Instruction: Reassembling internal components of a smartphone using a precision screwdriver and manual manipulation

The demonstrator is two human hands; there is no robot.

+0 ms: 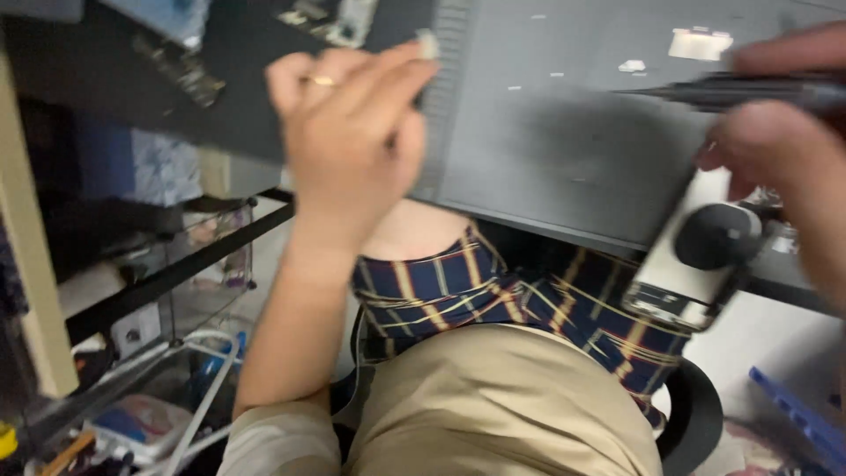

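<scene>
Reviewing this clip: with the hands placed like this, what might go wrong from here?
1. The tiny pale piece pinched at the left hand's fingertips sits near the grey mat's edge; a slip could drop it to the cluttered floor.
2. The phone-like device overhangs the desk edge and may fall.
3. The right hand's pointed tool aims toward the left fingers.

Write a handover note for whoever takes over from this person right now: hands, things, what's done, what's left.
Left hand: raised above the grey mat, pinching a small pale part at the fingertips.
Right hand: gripping a dark pen-shaped tool, tip pointing left over the mat.
A phone-like device lies at the desk edge, under the right hand.
Done: part picked up.
Left: tool has not touched the part. The picture is blurred.
</scene>
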